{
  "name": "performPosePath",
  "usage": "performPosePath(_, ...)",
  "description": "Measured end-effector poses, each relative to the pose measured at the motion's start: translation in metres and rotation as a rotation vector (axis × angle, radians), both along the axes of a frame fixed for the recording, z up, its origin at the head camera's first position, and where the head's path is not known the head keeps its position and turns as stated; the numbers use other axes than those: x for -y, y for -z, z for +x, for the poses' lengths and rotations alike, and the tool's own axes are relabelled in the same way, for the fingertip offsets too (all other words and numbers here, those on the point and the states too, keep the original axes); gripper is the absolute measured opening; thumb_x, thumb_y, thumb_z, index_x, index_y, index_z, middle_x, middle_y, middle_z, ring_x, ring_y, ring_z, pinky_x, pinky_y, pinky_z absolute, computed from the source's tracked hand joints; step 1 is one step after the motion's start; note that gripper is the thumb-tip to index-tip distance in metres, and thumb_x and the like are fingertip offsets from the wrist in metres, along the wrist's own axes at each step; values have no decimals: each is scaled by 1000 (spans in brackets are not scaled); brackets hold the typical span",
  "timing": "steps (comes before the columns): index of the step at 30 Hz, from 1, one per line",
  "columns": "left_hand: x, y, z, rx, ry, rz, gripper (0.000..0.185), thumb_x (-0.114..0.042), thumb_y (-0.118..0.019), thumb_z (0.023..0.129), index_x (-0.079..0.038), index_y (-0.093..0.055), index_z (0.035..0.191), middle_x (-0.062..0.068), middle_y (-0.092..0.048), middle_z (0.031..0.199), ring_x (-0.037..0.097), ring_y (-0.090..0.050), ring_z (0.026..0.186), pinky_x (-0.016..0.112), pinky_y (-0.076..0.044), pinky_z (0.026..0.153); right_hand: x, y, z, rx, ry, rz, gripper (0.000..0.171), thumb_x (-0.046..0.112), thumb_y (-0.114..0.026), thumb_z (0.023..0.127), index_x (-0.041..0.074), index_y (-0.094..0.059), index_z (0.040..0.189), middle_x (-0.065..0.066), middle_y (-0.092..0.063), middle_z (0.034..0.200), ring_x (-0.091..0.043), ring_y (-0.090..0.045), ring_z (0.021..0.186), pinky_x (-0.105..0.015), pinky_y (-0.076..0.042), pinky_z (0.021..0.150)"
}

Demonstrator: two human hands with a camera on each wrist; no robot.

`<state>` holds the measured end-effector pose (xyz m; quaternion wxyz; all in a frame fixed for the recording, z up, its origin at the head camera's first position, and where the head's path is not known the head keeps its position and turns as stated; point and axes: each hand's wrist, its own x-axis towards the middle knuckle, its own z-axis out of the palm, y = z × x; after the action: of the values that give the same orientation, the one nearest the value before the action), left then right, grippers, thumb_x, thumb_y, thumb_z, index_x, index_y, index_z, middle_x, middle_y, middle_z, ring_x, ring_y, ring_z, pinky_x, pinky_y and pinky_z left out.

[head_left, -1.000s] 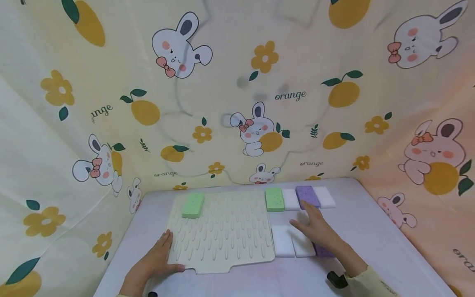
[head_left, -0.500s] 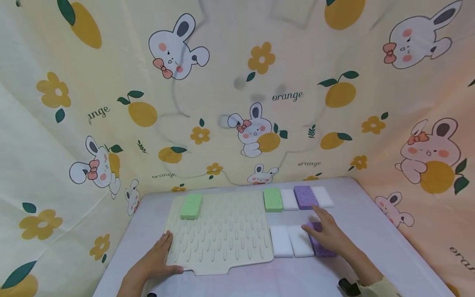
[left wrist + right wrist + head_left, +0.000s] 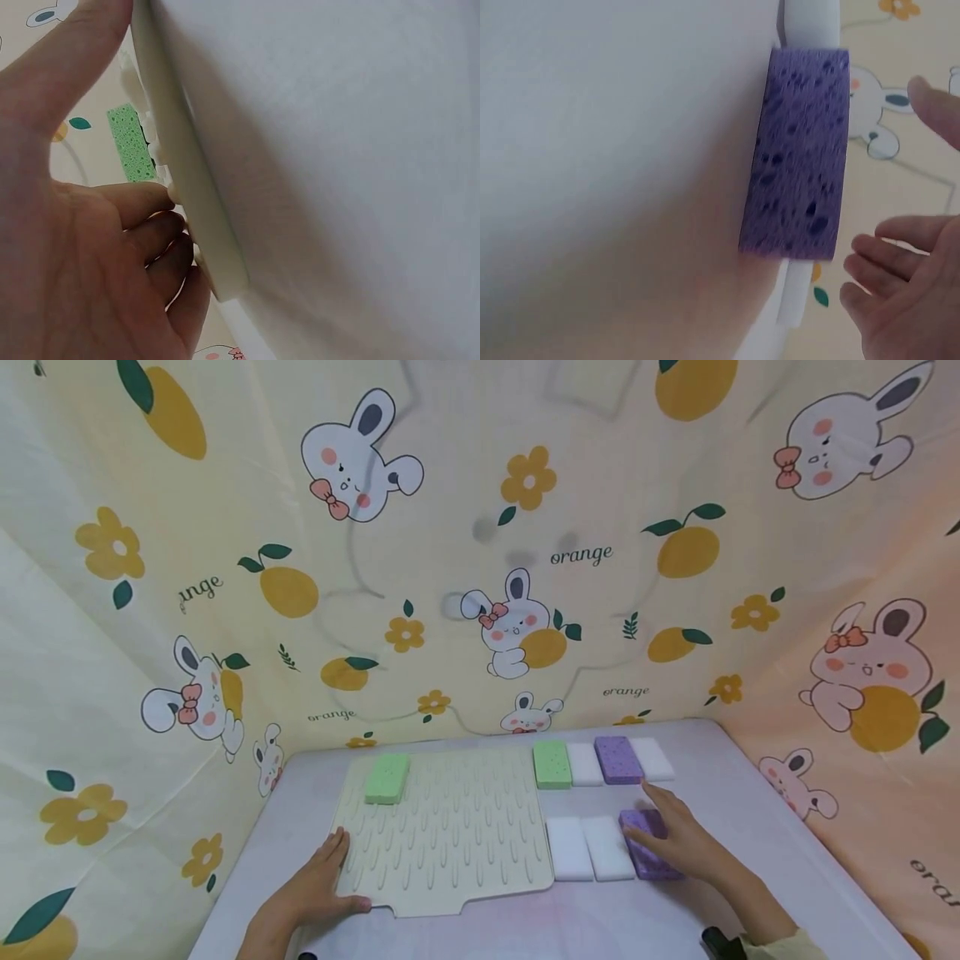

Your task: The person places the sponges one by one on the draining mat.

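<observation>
From the head view I read even, soft, bright light with a warm yellowish cast; no single source shows. Shadows are faint, only a thin soft edge under the left hand (image 3: pixel 311 893) at 7 o'clock and the right hand (image 3: pixel 678 839) at 5 o'clock. No glare. Straight lines bow toward the frame edges, a wide-lens distortion. The left wrist view is soft and out of focus on the near hand, with a broad grey shadow beside the mat (image 3: pixel 187 172). The right wrist view blurs the fingers (image 3: pixel 900 300) at 4 o'clock; the purple sponge (image 3: pixel 799 157) is sharp.
</observation>
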<state>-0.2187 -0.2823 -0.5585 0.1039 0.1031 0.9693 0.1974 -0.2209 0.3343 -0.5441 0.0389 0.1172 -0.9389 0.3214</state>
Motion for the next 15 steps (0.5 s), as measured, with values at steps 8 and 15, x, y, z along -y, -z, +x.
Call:
performPosePath(8,-1,0,-2,-2,4,-13,139,-66,-93,70,15,-26,162,35,-21,171,54,-23,158,64,-29,128,-15,6,2,-5,-34,53,99,46,-78,97,-12,-31,161,-42,-35,160,-67,-30,145,-85,-30,113)
performPosePath(15,-2,-2,0,8,3,-8,139,-65,-92,71,15,-26,162,35,-20,172,54,-23,158,65,-29,128,-22,8,7,47,-45,85,104,48,-81,93,-14,-32,160,-42,-31,162,-67,-28,145,-85,-29,114)
